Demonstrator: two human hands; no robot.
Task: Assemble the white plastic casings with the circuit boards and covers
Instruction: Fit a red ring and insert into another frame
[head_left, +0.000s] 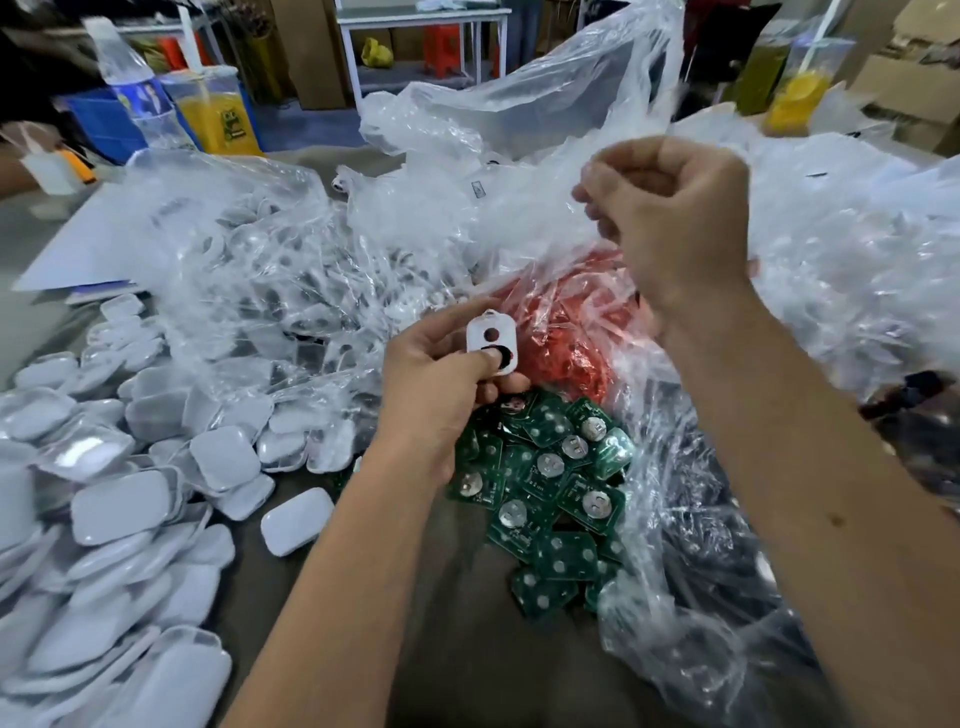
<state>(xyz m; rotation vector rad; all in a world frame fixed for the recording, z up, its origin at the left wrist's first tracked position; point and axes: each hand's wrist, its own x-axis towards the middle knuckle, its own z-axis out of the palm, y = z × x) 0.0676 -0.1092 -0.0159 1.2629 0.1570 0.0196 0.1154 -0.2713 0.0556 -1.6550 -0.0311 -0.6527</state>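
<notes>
- While the left hand (441, 384) is raised over the desk (457, 649), its grip is closed round a small white casing (491, 340): the thumb presses across the lower front and the fingers curl behind it.
- The casing stands nearly upright, tipped slightly, with a rounded loop at its top; its front shows a dark round opening above and a larger dark round one below, partly under the thumb.
- The right hand (675, 218) is held higher and further back, its fingers curled tight, and its grip pinches a fold of a clear plastic bag (841, 249) that bulges to the right.
- Just below the left hand lies a heap of green circuit boards (550, 483), each with a round silver cell, spilling onto the desk from under the clear plastic.
- Behind the casing, between the two hands, sits a bag of red parts (566, 332); what they are is too blurred to tell.
- To the left, well apart from the hands, a wide pile of white covers (119, 499) with rounded corners spreads over the desk.
- Further back lies another clear bag of white pieces (244, 270).
</notes>
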